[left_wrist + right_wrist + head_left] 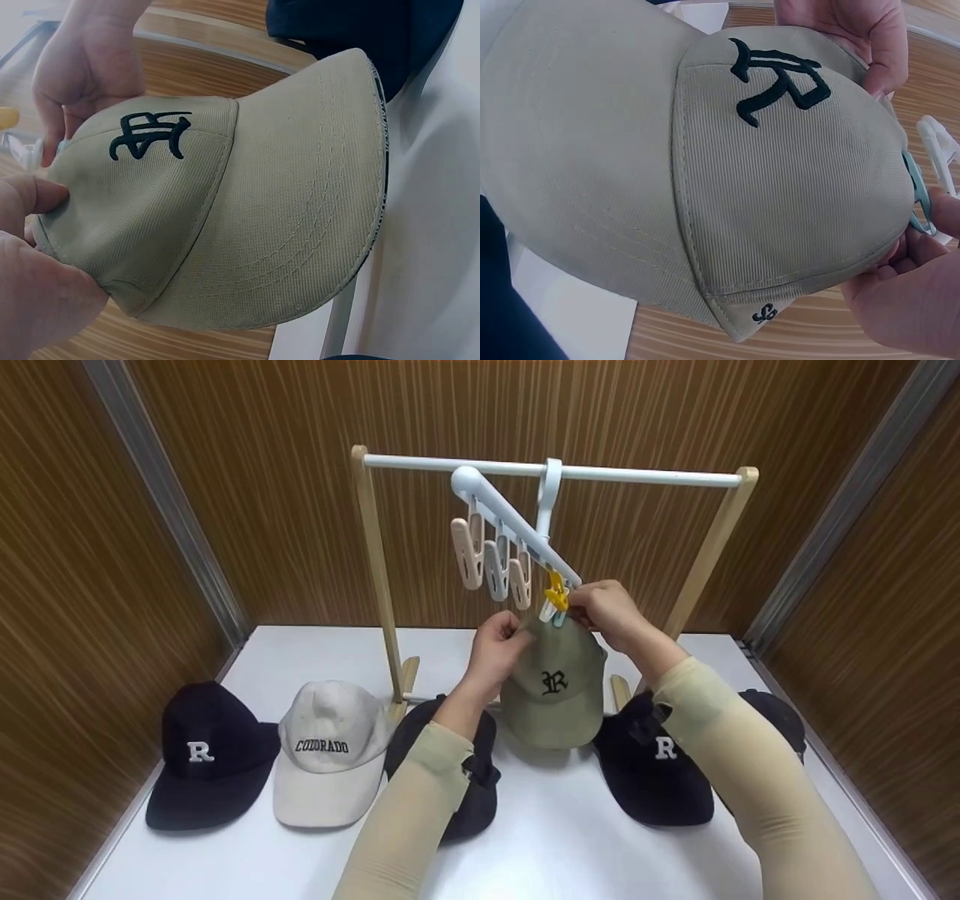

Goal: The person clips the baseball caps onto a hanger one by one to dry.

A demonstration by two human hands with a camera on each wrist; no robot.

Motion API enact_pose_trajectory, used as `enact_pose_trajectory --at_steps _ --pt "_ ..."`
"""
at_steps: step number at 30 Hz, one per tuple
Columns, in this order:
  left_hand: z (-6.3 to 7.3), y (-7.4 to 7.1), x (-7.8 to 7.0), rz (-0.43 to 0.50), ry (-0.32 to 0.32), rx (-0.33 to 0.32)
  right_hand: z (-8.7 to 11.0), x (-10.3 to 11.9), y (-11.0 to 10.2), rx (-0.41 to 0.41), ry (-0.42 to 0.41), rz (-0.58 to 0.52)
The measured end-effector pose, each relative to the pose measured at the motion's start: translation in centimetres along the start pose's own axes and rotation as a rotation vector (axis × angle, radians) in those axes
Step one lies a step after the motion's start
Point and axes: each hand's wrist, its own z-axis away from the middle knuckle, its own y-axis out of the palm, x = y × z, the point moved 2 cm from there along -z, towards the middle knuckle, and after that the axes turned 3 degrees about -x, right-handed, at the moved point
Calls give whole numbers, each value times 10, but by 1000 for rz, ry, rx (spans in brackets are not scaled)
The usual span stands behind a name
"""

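Khaki cap (553,705) | left grip (495,650) pinching | right grip (91,73) partly hidden

caps (330,765) before rack (645,475), clips (497,581) under hanger (519,524)

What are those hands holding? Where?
The left hand pinches the green cap by its crown; the right hand is at the teal clip, grip unclear.

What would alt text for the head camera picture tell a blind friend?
A person's left hand pinches an olive cap beneath a clip hanger; the right hand is at the teal clip on the cap's crown. Five more caps sit on the table.
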Motion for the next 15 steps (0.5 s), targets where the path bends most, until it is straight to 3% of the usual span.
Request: enact_pose_trajectory --at_steps 7,15 --pt "1 -3 4 13 33 16 -1 -9 1 58 -13 -32" --pt "2 -6 3 11 45 18 -1 -14 1 63 -34 -41"
